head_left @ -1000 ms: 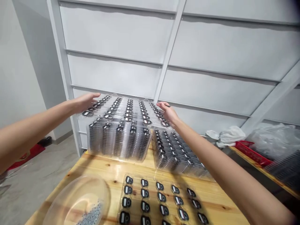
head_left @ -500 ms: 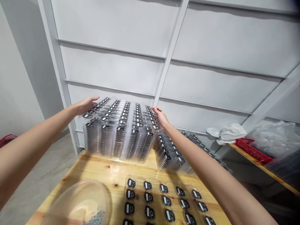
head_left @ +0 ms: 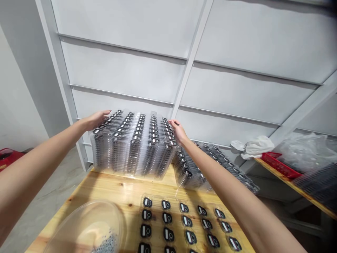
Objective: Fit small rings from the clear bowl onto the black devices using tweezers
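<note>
A tall stack of clear plastic trays [head_left: 131, 154] holding rows of small black pieces stands at the back left of the wooden table [head_left: 123, 189]. My left hand [head_left: 97, 120] is at the top left edge of the stack, and my right hand [head_left: 179, 130] is at its top right edge. Both hands hold the top tray [head_left: 129, 123] between them, low against the stack. Nearer to me, a single clear tray with black pieces [head_left: 167, 218] lies flat on the wood.
A round clear bowl [head_left: 86, 225] with small bluish pieces sits at the front left. Behind my right forearm is a lower stack of filled trays [head_left: 189, 168]. On a side shelf at the right are a red basket [head_left: 281, 167] and plastic bags [head_left: 308, 151].
The top tray has come down onto the stack, closing most of the gap beneath it. Both hands have kept their places at its sides. The view has shifted slightly.
</note>
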